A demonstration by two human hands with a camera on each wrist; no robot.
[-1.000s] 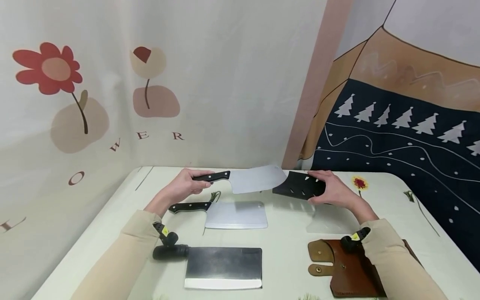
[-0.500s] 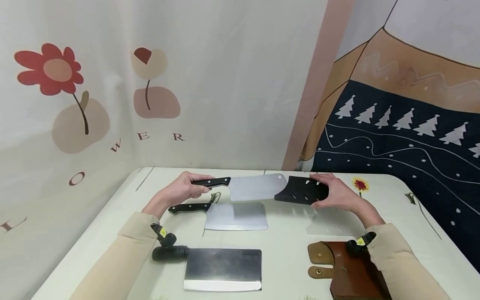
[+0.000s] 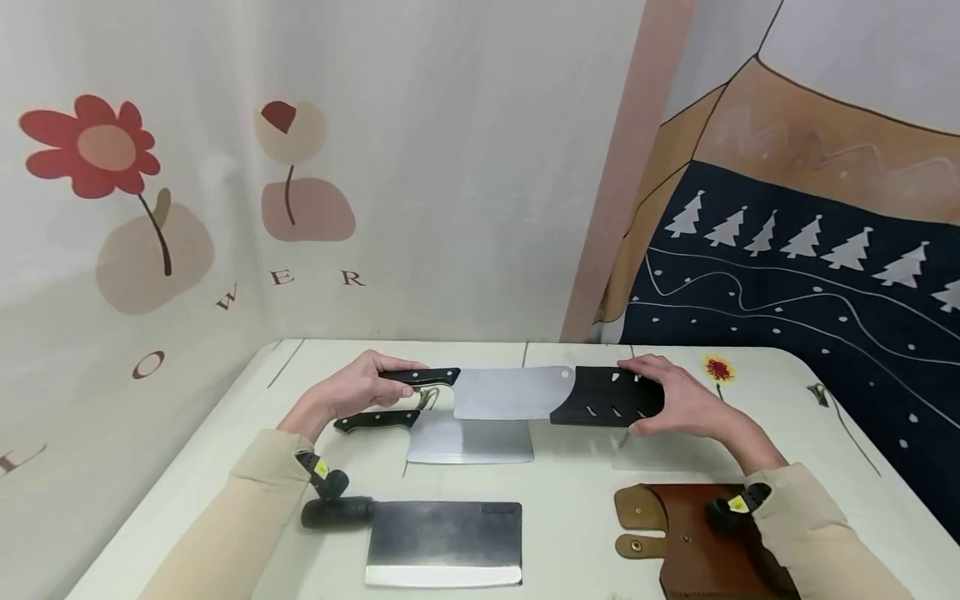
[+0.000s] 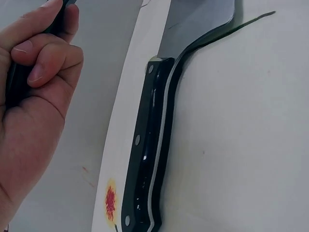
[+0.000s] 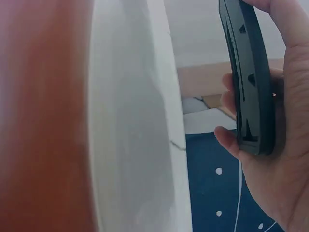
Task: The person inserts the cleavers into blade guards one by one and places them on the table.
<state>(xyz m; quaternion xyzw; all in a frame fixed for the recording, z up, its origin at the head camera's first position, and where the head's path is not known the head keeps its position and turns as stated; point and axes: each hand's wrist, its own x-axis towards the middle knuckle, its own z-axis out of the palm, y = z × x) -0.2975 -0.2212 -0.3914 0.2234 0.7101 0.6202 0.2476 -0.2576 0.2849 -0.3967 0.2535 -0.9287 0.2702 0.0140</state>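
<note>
Left hand (image 3: 356, 392) and right hand (image 3: 675, 402) sit lower than in the earlier frames, the left shifted toward 6 o'clock and the right toward 4 o'clock. The gripped knife (image 3: 512, 393), its tip formerly raised between 2 and 3 o'clock, is level with the tip at 3 o'clock, and the black sheath (image 3: 606, 397) has lost its slant. In the head view, the knife now hides the far edge of the cleaver (image 3: 471, 446), previously exposed.
</note>
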